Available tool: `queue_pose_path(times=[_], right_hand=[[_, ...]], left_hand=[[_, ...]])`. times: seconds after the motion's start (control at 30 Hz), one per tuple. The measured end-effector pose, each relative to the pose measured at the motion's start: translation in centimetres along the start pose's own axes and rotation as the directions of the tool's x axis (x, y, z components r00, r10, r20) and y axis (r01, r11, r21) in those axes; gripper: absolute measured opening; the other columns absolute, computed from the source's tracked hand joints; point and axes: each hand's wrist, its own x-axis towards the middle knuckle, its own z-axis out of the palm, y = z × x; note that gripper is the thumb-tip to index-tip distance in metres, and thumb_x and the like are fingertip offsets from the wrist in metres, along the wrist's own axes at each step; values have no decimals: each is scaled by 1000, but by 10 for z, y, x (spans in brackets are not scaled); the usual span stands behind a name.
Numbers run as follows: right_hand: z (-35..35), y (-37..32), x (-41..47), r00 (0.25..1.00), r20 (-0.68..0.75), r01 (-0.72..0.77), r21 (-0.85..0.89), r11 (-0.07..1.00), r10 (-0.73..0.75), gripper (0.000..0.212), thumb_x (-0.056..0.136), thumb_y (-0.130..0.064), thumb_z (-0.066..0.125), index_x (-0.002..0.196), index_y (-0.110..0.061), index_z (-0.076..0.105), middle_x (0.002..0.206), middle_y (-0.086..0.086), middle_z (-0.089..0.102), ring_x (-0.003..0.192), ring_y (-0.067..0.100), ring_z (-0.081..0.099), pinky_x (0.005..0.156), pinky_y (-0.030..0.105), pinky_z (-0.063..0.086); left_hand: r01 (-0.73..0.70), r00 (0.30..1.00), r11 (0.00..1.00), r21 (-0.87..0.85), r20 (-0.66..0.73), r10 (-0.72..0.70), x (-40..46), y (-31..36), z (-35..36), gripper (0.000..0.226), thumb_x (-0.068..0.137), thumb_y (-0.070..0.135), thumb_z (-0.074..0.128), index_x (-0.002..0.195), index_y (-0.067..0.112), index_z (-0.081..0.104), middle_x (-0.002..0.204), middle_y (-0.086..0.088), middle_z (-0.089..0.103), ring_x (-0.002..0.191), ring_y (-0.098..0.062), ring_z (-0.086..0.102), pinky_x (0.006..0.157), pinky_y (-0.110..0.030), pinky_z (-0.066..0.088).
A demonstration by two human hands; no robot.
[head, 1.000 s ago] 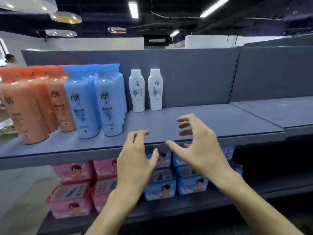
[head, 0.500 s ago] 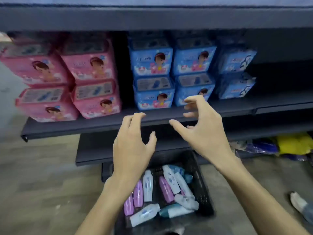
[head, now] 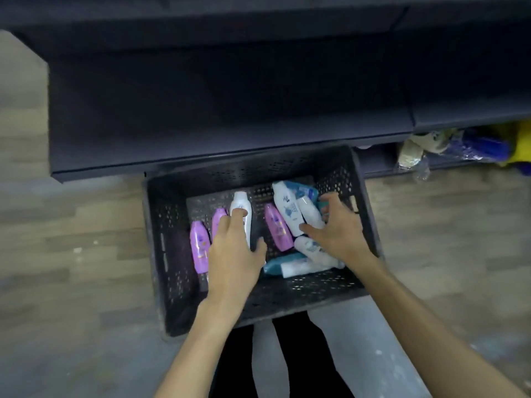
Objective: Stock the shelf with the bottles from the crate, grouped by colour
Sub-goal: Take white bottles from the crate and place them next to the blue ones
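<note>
A black perforated crate (head: 169, 225) stands on the floor below me, holding several bottles lying flat. Purple bottles (head: 199, 248) lie at its left and middle (head: 277, 228). White bottles (head: 287, 211) and teal ones (head: 277, 264) are piled at the right. My left hand (head: 234, 251) hovers with spread fingers over a white bottle (head: 242, 208), fingertips at its neck. Over the right-hand pile of white bottles, my right hand (head: 334, 228) has its fingers spread and curled; it holds nothing that I can see.
The dark bottom shelf (head: 230, 110) juts out just beyond the crate. Yellow and blue packets (head: 474, 145) lie under the shelf at the right. Wood-look floor (head: 71, 254) surrounds the crate. My legs (head: 287, 354) are below the near rim.
The view has swung down from the upper shelf to the crate on the floor. Both hands have dropped from in front of the shelves into the crate.
</note>
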Motion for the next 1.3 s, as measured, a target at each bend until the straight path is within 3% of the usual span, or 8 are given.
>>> queue_pose_path(times=[0.2,0.43,0.67,0.77,0.93,1.03,1.2,1.3], right_hand=[[75,52,59,983,173,-51,-83,995,65,76,83,-31,77,144,-20,33,132,12,53,118,30,54,90,35,44],[138,82,111,965,222,-105,-166,980,141,74,87,-31,72,146,-12,32,139,14,50,125,32,51,92,32,43],[172,106,148,984,135,-73,-281,957,115,45,95,-15,60,132,4,44,129,27,53,118,41,53,96,42,43],[186,113,161,993,85,-48,-328,943,80,50,96,-18,59,137,4,40,131,27,53,120,40,53,100,44,45],[186,110,178,992,120,20,-391,920,29,46,99,-22,57,136,1,42,130,21,54,120,33,54,84,8,41],[186,103,183,989,145,75,-506,859,-1,73,89,-29,71,145,-3,31,135,20,52,122,31,55,93,32,48],[198,98,183,986,157,150,-668,729,-59,92,87,-32,71,150,5,15,139,25,44,123,33,54,92,33,49],[202,100,185,986,134,165,-659,734,-102,97,83,-37,74,148,4,16,136,22,43,120,33,55,92,34,49]], left_hand=[[75,972,991,108,214,-97,33,-49,88,47,89,17,61,132,14,43,115,-8,52,97,-28,58,72,-37,49],[169,933,969,180,289,-216,73,-92,162,49,87,13,62,131,11,39,121,-11,48,100,-33,59,72,-36,46],[267,923,921,283,202,-329,122,-133,204,67,84,11,67,140,3,32,131,-16,43,110,-35,56,84,-38,49],[297,922,910,290,161,-352,137,-143,212,63,84,10,68,138,2,36,128,-18,47,108,-36,58,84,-39,50],[297,933,907,297,111,-342,153,-149,223,76,84,19,74,142,0,29,120,-19,55,102,-36,62,81,-40,51],[326,922,885,333,94,-375,161,-146,231,80,85,17,71,145,-4,21,123,-22,55,105,-38,61,81,-40,50],[395,900,875,280,74,-430,174,-142,237,66,83,20,72,131,1,31,124,-19,55,104,-36,61,70,-33,39],[401,901,880,255,63,-428,176,-140,237,72,80,31,77,129,1,33,123,-17,55,106,-35,61,73,-35,43]])
